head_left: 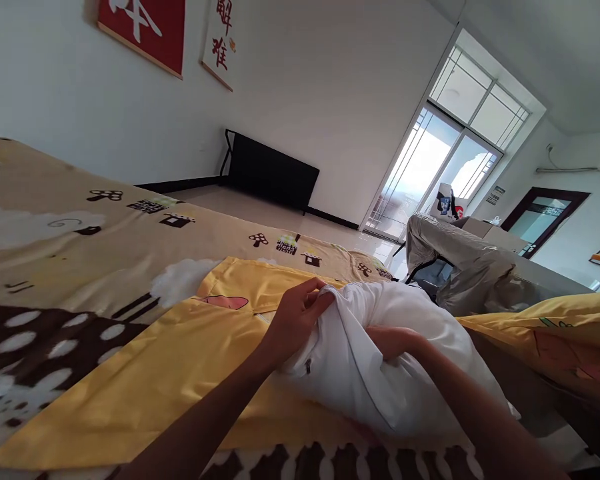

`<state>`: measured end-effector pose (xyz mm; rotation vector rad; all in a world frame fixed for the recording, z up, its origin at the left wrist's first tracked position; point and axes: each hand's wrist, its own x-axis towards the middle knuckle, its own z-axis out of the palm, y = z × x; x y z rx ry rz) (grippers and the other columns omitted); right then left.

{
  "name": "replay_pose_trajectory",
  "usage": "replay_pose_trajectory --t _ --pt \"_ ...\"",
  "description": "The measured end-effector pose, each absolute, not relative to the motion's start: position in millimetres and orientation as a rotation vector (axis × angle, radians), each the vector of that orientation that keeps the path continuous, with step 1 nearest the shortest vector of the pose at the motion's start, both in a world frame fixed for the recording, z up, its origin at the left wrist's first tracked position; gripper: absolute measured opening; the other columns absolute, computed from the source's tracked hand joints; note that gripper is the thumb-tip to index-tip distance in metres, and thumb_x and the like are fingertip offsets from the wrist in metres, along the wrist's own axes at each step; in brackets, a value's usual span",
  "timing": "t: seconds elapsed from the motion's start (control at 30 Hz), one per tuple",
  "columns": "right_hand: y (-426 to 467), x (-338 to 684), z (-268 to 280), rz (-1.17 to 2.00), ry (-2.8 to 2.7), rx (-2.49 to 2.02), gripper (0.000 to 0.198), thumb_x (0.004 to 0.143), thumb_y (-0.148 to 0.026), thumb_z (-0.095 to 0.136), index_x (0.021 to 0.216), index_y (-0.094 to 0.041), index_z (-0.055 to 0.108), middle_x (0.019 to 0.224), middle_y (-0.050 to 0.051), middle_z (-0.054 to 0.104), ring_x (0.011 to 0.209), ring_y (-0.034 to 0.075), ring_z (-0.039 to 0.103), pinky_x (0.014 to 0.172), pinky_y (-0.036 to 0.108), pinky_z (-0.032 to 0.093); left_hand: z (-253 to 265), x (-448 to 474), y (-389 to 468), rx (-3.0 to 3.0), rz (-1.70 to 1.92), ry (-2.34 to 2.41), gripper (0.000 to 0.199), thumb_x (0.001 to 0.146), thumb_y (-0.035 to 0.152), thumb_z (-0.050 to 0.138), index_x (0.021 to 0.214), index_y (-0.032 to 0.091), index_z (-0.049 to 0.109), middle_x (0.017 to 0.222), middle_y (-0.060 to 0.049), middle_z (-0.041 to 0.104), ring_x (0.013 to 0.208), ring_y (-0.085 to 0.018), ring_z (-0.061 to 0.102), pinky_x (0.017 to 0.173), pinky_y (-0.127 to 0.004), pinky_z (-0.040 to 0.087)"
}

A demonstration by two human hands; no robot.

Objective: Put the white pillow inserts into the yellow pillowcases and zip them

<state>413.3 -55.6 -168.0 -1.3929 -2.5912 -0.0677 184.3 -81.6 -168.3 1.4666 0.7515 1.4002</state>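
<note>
From the head camera, two hangings sit on the white wall at about eleven o'clock: a red banner [143,27] with a large white brush character cut off by the frame, and beside it a pale scroll [221,41] with red Chinese characters, too tilted to read with certainty. No brand can be made out on the cloth below. A white pillow [380,373] lies low in the frame at about five o'clock from centre, on a yellow pillowcase [180,373] spread flat over a printed bed sheet [80,227] with mushroom and cloud shapes. The pillow's long axis runs from about ten o'clock down toward four o'clock, its near end bunched up at the top. The left hand [295,323] is clenched on that bunched white fabric at the pillow's ten o'clock end, thumb and fingers pinching a fold. The right hand [395,340] lies at the pillow's middle, fingers curled into the cloth and partly sunk in its folds, gripping it. The pillowcase edge shows a pinkish print [225,301] at about nine o'clock from the left hand. Grey trousers [460,267] are draped at two o'clock, with a glass balcony door [430,180] beyond and a black folded table [270,170] against the wall at twelve.
</note>
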Motion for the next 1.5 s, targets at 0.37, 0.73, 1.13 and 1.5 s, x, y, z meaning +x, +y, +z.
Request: replay_pose_trajectory --t 0.37,0.73,1.13,1.5 --pt "-122.3 338.2 -119.5 -0.286 -2.352 -1.185 0.063 0.085 -0.037 0.053 0.141 -0.019 0.033 0.138 0.011 0.049 0.122 0.023 0.049 0.094 0.035 0.042 -167.0 179.6 -84.8 1.49 1.467 0.704 0.019 0.076 0.035 0.06 0.074 0.016 0.064 0.069 -0.002 0.064 0.067 -0.016 0.055 0.061 -0.024 0.041" --pt "-74.9 340.6 -142.8 -0.147 -2.088 -1.254 0.035 0.087 -0.038 0.049 0.059 -0.019 0.058 0.056 -0.001 0.056 0.062 0.015 0.049 0.062 0.025 0.038 -164.2 156.2 -76.1 1.809 1.595 0.81 0.022 0.076 0.028 0.057 0.096 0.02 0.062 0.089 -0.005 0.063 0.087 -0.02 0.056 0.079 -0.031 0.043" --pt "-66.8 363.3 -122.9 -0.011 -1.799 -1.257 0.034 0.076 -0.044 0.057 0.056 -0.017 0.062 0.056 -0.001 0.053 0.06 0.014 0.047 0.058 0.024 0.037 -188.6 133.5 -42.6 1.837 1.111 1.165 0.025 0.059 0.036 0.065 0.072 0.019 0.052 0.061 -0.001 0.057 0.056 -0.016 0.05 0.049 -0.024 0.032" --pt "-56.5 375.6 -123.9 -0.004 -1.772 -1.295 0.035 0.075 -0.048 0.058 0.065 -0.016 0.067 0.058 0.0 0.054 0.06 0.015 0.047 0.057 0.024 0.037 -199.3 130.2 -27.8 1.694 1.083 0.854 0.01 0.055 0.022 0.05 0.054 0.017 0.042 0.053 0.006 0.037 0.051 -0.008 0.033 0.048 -0.021 0.022"
